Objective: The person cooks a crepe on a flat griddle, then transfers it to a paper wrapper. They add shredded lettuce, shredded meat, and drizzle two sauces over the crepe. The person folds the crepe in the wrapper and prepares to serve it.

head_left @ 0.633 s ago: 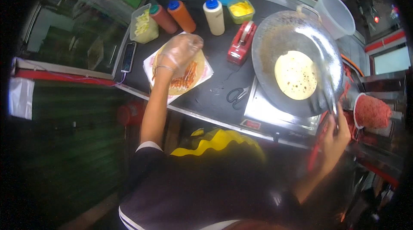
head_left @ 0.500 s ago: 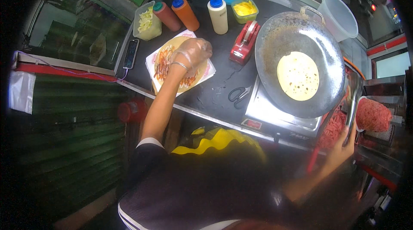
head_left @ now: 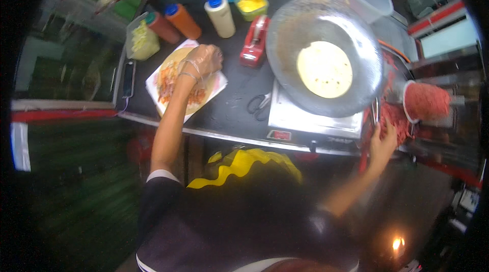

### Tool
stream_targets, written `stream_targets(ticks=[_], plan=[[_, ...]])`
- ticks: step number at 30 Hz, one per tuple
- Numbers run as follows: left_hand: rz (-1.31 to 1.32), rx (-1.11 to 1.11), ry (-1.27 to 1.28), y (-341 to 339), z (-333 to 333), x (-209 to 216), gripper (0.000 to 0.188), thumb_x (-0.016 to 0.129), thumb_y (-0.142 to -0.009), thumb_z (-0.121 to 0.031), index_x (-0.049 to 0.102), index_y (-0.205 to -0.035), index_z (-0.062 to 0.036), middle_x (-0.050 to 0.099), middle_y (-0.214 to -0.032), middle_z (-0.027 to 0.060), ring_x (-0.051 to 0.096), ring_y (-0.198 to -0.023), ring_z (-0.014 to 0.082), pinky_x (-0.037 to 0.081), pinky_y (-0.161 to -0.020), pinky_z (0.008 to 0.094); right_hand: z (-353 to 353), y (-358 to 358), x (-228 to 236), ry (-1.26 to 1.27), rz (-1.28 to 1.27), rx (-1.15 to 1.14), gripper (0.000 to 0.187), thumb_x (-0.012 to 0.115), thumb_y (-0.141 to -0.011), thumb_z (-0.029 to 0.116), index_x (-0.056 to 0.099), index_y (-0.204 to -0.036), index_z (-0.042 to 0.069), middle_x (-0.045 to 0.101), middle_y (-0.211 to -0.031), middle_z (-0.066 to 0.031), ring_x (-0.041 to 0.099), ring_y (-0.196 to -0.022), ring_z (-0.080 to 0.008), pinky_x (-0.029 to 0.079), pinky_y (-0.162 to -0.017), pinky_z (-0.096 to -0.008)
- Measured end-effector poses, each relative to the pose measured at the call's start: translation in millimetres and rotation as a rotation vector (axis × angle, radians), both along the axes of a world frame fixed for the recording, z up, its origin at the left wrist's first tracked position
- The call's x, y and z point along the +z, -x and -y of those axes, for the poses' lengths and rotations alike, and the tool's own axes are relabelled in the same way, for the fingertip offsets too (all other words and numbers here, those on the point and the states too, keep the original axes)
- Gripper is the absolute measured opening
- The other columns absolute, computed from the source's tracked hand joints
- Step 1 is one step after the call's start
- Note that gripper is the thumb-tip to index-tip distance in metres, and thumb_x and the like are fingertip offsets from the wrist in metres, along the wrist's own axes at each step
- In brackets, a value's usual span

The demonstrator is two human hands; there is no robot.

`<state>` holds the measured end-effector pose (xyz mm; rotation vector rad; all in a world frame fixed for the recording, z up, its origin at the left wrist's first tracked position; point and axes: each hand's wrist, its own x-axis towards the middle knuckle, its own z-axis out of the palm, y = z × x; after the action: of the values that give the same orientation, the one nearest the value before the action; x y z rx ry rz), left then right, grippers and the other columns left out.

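My left hand (head_left: 202, 62), in a clear plastic glove and with a bracelet at its wrist, is curled over a round flatbread (head_left: 167, 63) topped with streaks of sauce and shreds. Whatever its fingers hold is hidden. White printed paper (head_left: 220, 84) lies under the bread. My right hand (head_left: 383, 145), bare and a little blurred, is beside the stove with thumb and fingers apart. Just above its thumb a slim metal utensil, seemingly tongs (head_left: 376, 111), stands along the edge of the wok (head_left: 285, 43). Inside the wok lies a pale round flatbread (head_left: 324, 69).
Squeeze bottles with red (head_left: 162, 29), orange (head_left: 183, 21) and white (head_left: 220, 17) contents stand behind the paper, near tubs of shredded greens (head_left: 144, 40) and yellow slices (head_left: 252, 5). A red tape dispenser (head_left: 253, 43) and scissors (head_left: 260, 105) lie before the stove (head_left: 310, 122). Red shredded meat (head_left: 427, 101) is at right.
The view has swung, shifting everything leftward. In my right hand the utensil was gripped and raised; now it stands nearer the wok and the fingers are apart. My left hand stays over the bread.
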<state>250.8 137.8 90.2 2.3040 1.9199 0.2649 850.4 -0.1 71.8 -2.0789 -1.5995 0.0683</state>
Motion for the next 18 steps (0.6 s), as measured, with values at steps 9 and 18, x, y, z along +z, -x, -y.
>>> stream_targets(ticks=[9, 18], plan=[[0.516, 0.307, 0.158, 144.1, 91.5, 7.7, 0.036, 0.074, -0.103, -0.031, 0.084, -0.126, -0.0051, 0.083, -0.114, 0.0212, 0.079, -0.097, 0.0277, 0.062, -0.092, 0.0411, 2.6, 64.0, 60.8, -0.273, -0.19, -0.018, 0.037, 0.07, -0.114, 0.013, 0.073, -0.148, -0.001, 0.075, -0.147, -0.0159, 0.07, -0.134, -0.0275, 0.05, -0.119, -0.0409], [0.764, 0.778, 0.071, 250.4, 146.9, -65.7, 0.038, 0.074, -0.109, -0.029, 0.08, -0.134, -0.0015, 0.082, -0.126, 0.0175, 0.076, -0.119, 0.0263, 0.057, -0.106, 0.0376, 2.7, 251.5, 78.6, -0.702, -0.351, 0.353, 0.021, 0.076, -0.106, 0.0, 0.079, -0.124, -0.01, 0.083, -0.113, -0.0218, 0.08, -0.097, -0.0268, 0.065, -0.089, -0.0355]])
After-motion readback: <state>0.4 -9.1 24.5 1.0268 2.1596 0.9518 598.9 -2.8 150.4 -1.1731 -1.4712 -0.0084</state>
